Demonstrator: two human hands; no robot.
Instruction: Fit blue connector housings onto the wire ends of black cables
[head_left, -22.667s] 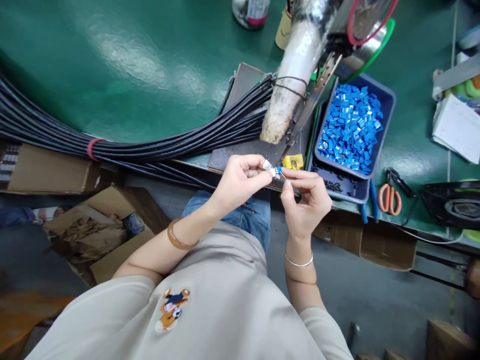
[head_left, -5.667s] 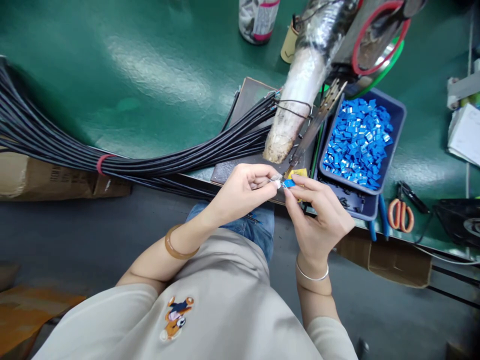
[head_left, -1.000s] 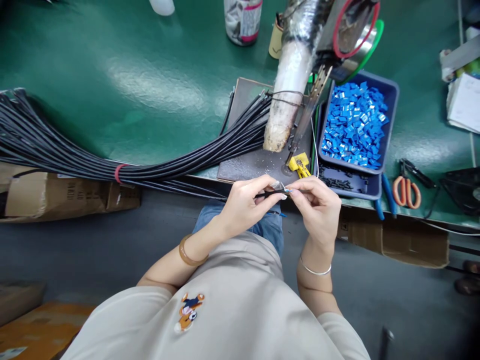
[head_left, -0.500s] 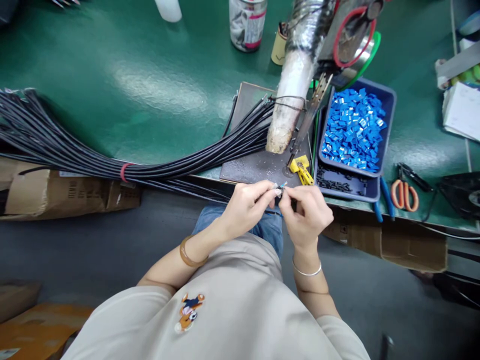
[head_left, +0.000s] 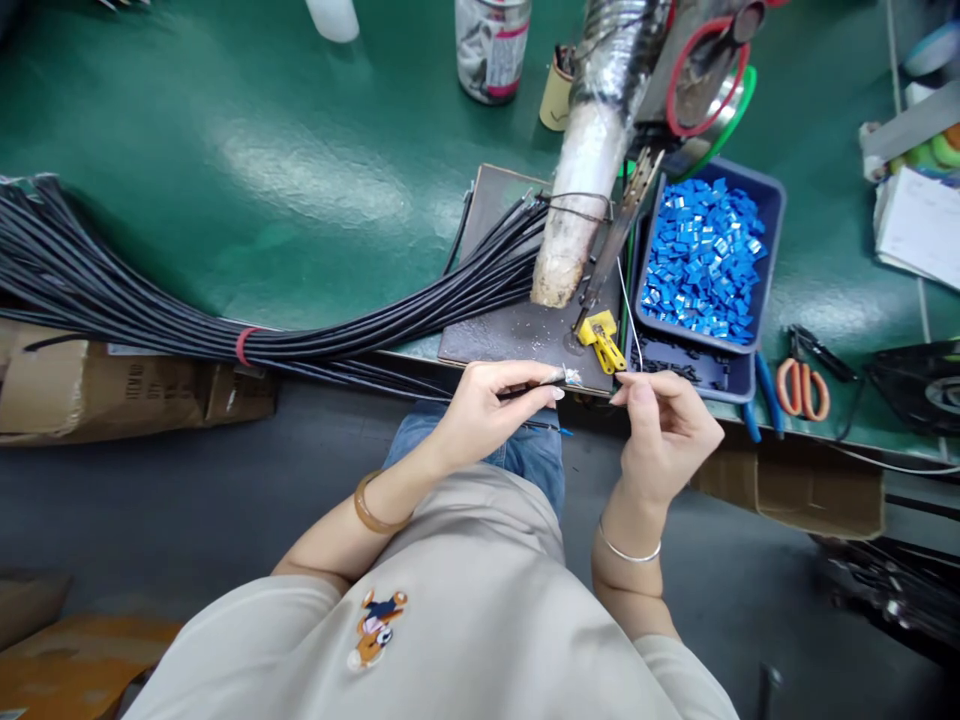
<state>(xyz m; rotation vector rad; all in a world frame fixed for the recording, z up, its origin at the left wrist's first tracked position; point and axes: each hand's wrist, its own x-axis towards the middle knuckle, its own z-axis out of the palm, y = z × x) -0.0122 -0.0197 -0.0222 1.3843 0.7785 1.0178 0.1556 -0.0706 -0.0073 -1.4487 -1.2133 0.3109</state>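
Left hand (head_left: 487, 410) pinches black cable (head_left: 529, 390), bared end forward | right hand (head_left: 667, 430) pinches thin wire (head_left: 630, 320), perhaps solder | best: brace wrists, keep tips close.

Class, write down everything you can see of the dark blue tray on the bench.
The dark blue tray is a rectangular, plastic-looking bin, askew on the green bench, heaped with small bright blue pieces. Its near end overlaps a second tray holding small black parts. The right hand is close but apart.
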